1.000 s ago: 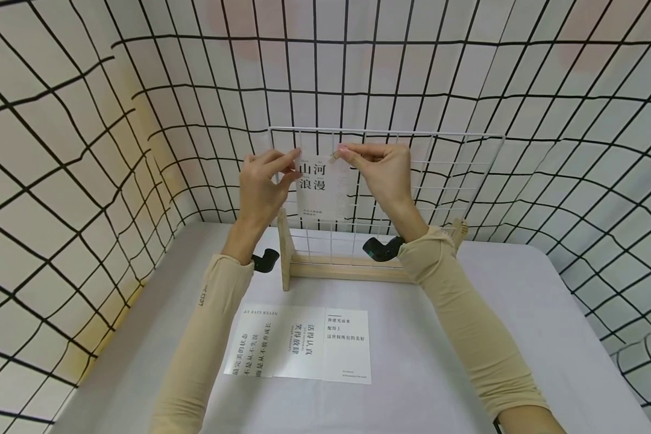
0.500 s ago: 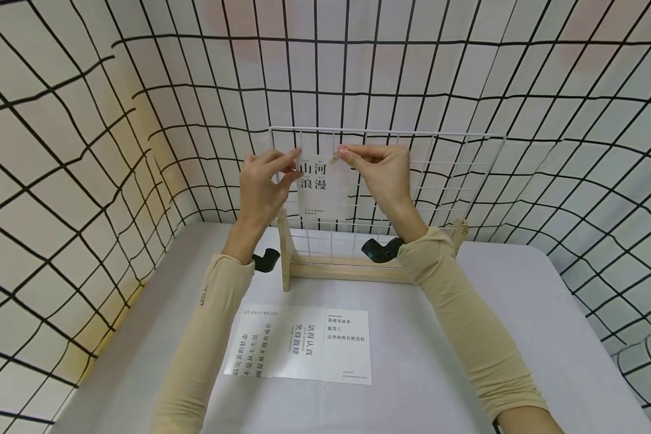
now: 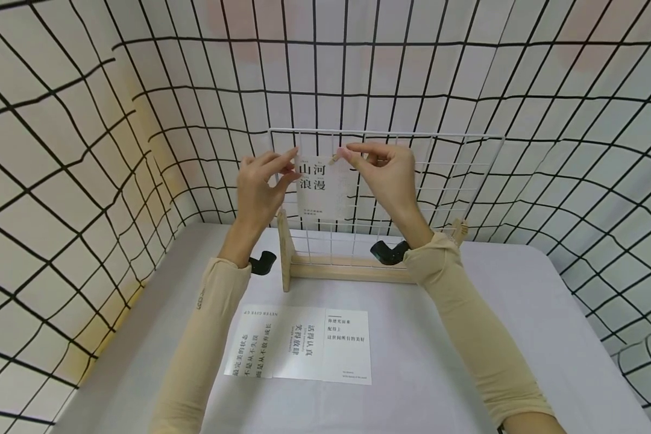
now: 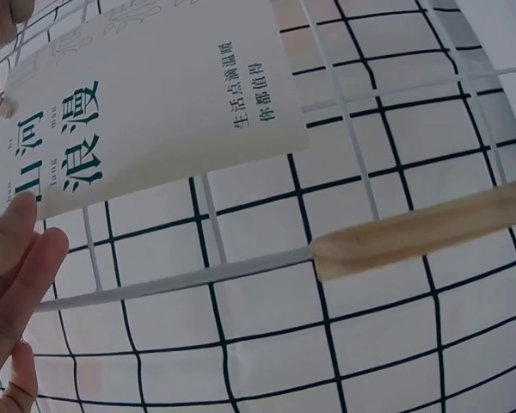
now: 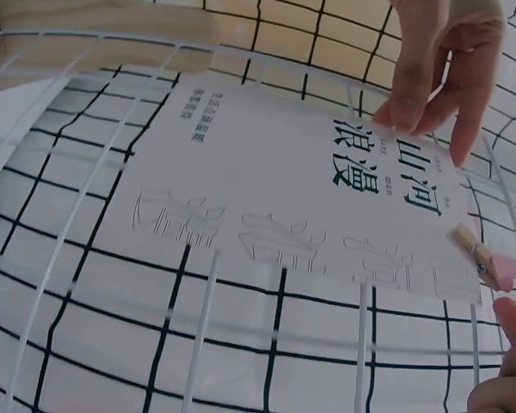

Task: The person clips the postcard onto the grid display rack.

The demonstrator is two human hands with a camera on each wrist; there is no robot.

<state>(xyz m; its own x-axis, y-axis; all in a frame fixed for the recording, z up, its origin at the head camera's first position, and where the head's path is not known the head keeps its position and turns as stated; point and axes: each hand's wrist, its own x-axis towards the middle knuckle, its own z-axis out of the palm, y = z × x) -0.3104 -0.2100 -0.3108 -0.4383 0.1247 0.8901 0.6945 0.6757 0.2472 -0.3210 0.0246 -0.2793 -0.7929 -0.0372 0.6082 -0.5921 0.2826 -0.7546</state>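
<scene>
My left hand (image 3: 257, 190) pinches the left edge of a white card (image 3: 317, 202) between thumb and fingers. The card, printed with large dark Chinese characters, is upright against a white wire grid rack (image 3: 439, 134). At the card's top edge, my right hand (image 3: 392, 181) pinches a small wooden clothespin (image 5: 473, 245) with a pink end. The clothespin's tip overlaps the card in the right wrist view. Faint line drawings run down the side of the card away from my left hand. In the left wrist view, my left fingertips (image 4: 47, 249) are right at the card's edge.
The rack stands on a wooden base (image 3: 352, 272) with upright wooden ends. Nearer on the white table (image 3: 412, 361), three printed cards (image 3: 347, 358) lie side by side. A black-lined checked cloth (image 3: 390, 66) surrounds the table. Black devices (image 3: 389, 252) sit at both wrists.
My right wrist and forearm have shifted slightly to the right, and my left wrist slightly left. The card and clothespin have stayed almost in place, with both hands keeping their hold.
</scene>
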